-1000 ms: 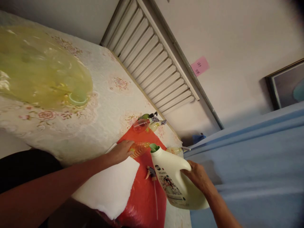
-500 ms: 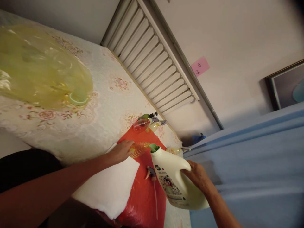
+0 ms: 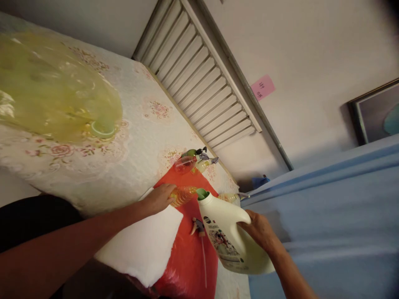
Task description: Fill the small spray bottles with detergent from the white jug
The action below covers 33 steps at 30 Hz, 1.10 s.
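Observation:
My left hand [image 3: 159, 197] is closed around the base of a clear ribbed bottle [image 3: 184, 196] holding orange liquid. With my right hand [image 3: 257, 227] I grip the handle of a large pale-green detergent jug [image 3: 232, 238], tilted so that its green-lined spout [image 3: 202, 194] meets the bottle's mouth. Whether liquid flows between them cannot be seen. A spray trigger head [image 3: 199, 227] with a long clear tube lies on the red covering, just left of the jug. White cloth [image 3: 146, 241] spreads below my left forearm.
Several spray bottles [image 3: 185, 165] stand beyond the red covering [image 3: 183, 253], and another spray bottle [image 3: 229, 197] is behind the jug. A yellow plastic bag [image 3: 52, 91] rests on the floral tablecloth [image 3: 134, 137] at left. A slatted panel [image 3: 199, 79] and a blue curtain [image 3: 336, 216] border the table.

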Motion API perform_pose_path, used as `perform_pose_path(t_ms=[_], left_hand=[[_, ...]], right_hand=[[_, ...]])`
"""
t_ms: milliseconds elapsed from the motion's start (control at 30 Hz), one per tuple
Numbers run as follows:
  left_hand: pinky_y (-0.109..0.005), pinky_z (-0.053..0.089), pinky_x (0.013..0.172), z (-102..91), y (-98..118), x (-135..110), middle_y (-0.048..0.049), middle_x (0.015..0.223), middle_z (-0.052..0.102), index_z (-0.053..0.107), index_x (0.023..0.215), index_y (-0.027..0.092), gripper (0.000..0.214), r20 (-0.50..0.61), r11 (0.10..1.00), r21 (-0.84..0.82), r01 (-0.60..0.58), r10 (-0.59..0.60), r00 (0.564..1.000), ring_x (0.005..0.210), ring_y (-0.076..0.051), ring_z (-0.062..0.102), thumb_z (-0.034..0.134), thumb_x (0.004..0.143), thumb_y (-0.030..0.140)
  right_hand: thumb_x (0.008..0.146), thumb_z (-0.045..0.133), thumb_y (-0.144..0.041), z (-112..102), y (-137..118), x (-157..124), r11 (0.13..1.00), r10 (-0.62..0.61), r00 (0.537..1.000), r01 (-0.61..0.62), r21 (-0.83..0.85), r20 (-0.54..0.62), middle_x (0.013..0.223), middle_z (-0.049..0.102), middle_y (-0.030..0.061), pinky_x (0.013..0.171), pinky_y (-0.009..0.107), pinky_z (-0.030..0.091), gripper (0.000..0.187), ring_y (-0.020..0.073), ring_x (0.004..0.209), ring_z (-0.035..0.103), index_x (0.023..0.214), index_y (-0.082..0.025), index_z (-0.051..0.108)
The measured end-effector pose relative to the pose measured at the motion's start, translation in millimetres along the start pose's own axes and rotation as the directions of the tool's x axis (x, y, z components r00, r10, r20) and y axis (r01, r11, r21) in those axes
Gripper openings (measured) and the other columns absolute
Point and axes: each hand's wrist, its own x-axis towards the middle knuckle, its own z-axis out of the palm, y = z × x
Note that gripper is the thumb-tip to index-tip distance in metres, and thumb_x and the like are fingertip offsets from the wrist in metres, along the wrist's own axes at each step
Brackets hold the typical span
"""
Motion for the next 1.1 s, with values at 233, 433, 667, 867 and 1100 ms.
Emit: perform_pose_path(t_ms=[233, 433, 667, 867, 1100], left_hand=[[-0.047, 0.048, 0.1, -0.8, 1.7, 0.2, -0.0077, 0.114, 0.064, 0.055, 0.113, 0.024, 0.03, 0.012, 1.0, 0.019, 0.0, 0.0, 1.0, 0.114, -0.032, 0.06, 0.061, 0.083, 0.021], [-0.045, 0.046, 0.102, -1.4, 1.4, -1.2, -0.0082, 0.118, 0.063, 0.054, 0.117, 0.024, 0.032, 0.008, 1.0, 0.004, -0.012, 0.012, 1.0, 0.116, -0.031, 0.059, 0.057, 0.086, 0.022], [-0.048, 0.048, 0.1, -1.5, -0.2, -0.2, -0.008, 0.116, 0.064, 0.054, 0.115, 0.026, 0.03, 0.029, 1.0, 0.02, -0.009, 0.008, 1.0, 0.115, -0.033, 0.06, 0.059, 0.086, 0.027], [-0.047, 0.049, 0.099, -2.7, 1.5, -0.8, -0.0073, 0.115, 0.064, 0.053, 0.114, 0.027, 0.031, 0.017, 1.0, 0.025, -0.01, 0.01, 1.0, 0.115, -0.031, 0.061, 0.06, 0.084, 0.023], [-0.045, 0.049, 0.098, 0.0, -0.4, 0.2, -0.0079, 0.114, 0.064, 0.055, 0.114, 0.025, 0.029, 0.024, 0.999, 0.032, 0.011, -0.012, 1.0, 0.114, -0.031, 0.061, 0.061, 0.085, 0.023]], right_hand=[[0.075, 0.053, -0.033, -0.2, -1.9, -0.8, 1.0, 0.002, 1.0, -0.002, 0.002, 0.006, 0.074, 0.071, 0.0041, 0.061, 0.028, 0.042, 0.022, 0.0227, 0.073, 0.066, 0.081, -0.018, 0.067], [0.075, 0.053, -0.032, -0.6, -1.4, 0.5, 1.0, 0.006, 1.0, -0.006, 0.014, 0.019, 0.076, 0.072, 0.0045, 0.061, 0.028, 0.043, 0.02, 0.0225, 0.073, 0.066, 0.081, -0.019, 0.066], [0.078, 0.054, -0.032, -1.7, -1.9, -0.4, 1.0, 0.002, 1.0, -0.002, 0.012, 0.018, 0.076, 0.072, 0.0039, 0.061, 0.027, 0.043, 0.016, 0.0223, 0.073, 0.067, 0.08, -0.02, 0.065], [0.077, 0.056, -0.032, 0.1, 3.1, 2.3, 1.0, -0.005, 1.0, 0.005, 0.01, 0.014, 0.075, 0.072, 0.0032, 0.061, 0.025, 0.043, 0.015, 0.0212, 0.074, 0.067, 0.078, -0.02, 0.064], [0.078, 0.055, -0.033, -1.0, 1.5, 1.7, 1.0, -0.02, 1.0, 0.02, 0.012, 0.013, 0.074, 0.072, 0.004, 0.06, 0.026, 0.043, 0.017, 0.0219, 0.072, 0.066, 0.078, -0.019, 0.065]])
